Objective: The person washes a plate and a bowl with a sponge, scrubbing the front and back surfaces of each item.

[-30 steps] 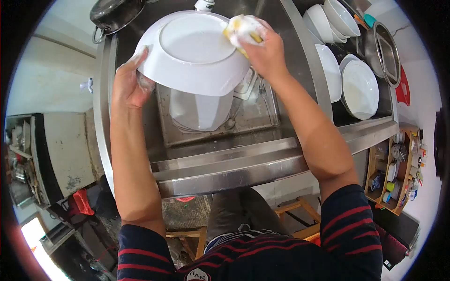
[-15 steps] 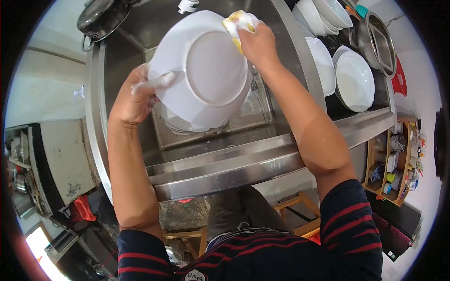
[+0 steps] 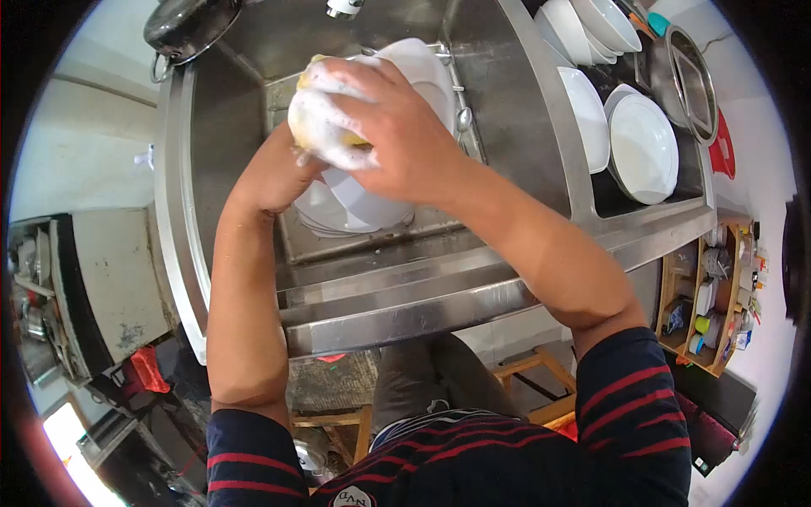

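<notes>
Over the sink, my right hand (image 3: 401, 131) is closed on a yellow sponge (image 3: 314, 72) covered in thick white foam. My left hand (image 3: 291, 169) meets it from the left, its fingers hidden behind the foam and my right hand. Below and behind my hands is a large white dish (image 3: 422, 72), partly covered; whether my left hand touches it cannot be seen. White plates (image 3: 325, 215) lie stacked on the sink bottom.
The steel sink (image 3: 498, 93) has a tap (image 3: 345, 7) at its far side and a dark pot (image 3: 190, 29) at the far left corner. Right of it stand white bowls (image 3: 562, 29), white plates (image 3: 644, 148) and a metal basin (image 3: 684, 84). A spoon (image 3: 464, 120) lies in the sink.
The raised white dish is no longer held up in front of me and a dish now shows lower, under my hands. My right hand has moved left and down with the sponge, close against my left hand.
</notes>
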{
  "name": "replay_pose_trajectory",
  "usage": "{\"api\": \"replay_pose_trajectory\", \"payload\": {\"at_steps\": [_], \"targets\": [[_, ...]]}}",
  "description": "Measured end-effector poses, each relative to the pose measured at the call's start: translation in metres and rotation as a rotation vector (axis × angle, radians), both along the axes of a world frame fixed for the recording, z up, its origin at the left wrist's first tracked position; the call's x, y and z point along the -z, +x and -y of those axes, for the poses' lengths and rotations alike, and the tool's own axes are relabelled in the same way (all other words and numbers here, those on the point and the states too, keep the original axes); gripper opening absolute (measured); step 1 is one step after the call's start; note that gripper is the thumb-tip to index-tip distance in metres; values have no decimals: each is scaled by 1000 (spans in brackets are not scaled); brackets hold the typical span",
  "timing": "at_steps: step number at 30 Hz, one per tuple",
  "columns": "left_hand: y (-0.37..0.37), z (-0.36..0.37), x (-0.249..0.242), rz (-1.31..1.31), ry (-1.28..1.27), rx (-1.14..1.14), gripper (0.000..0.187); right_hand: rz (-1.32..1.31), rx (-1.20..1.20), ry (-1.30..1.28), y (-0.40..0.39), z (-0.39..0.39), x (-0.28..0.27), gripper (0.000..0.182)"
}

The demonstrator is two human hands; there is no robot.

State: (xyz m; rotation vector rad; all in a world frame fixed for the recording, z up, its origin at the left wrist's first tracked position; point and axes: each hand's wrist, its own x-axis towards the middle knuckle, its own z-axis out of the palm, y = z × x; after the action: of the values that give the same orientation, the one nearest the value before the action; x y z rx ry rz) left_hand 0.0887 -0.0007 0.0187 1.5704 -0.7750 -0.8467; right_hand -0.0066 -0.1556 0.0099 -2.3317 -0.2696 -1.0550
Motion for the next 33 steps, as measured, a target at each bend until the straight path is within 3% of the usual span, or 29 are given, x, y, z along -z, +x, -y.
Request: {"api": "replay_pose_trajectory", "payload": {"at_steps": [3,7,10,12,13,15,18,22,24,29,33], "targets": [[8,2,0,22,74,75,37,22,-44,-20,0,11,-3,48],[13,6,0,-45,119,98,38,79,132,-53,5,42,8,49],[12,6,-2,-58,90,6,38,169,310,120,8,66,16,34],[9,4,-14,-94,54,-27,38,-44,290,370,8,81,16,33],[7,3,-19,-132,23,-58,38,-44,289,371,9,84,17,33],[14,3,-12,-182,-58,-143,39,-374,616,639,11,89,23,44],[21,2,-9,-266,-196,-283,38,-259,554,810,14,92,30,41],[28,-2,-12,-302,-289,-358,38,-261,671,605,13,83,29,42],[33,-2,-12,-270,-258,-401,40,-185,534,602,10,73,27,41],[32,0,-23,-375,-417,-718,32,-202,532,615,7,40,14,39],[41,-5,-19,-415,-501,-694,34,-112,364,440,-1,8,2,41]]}}
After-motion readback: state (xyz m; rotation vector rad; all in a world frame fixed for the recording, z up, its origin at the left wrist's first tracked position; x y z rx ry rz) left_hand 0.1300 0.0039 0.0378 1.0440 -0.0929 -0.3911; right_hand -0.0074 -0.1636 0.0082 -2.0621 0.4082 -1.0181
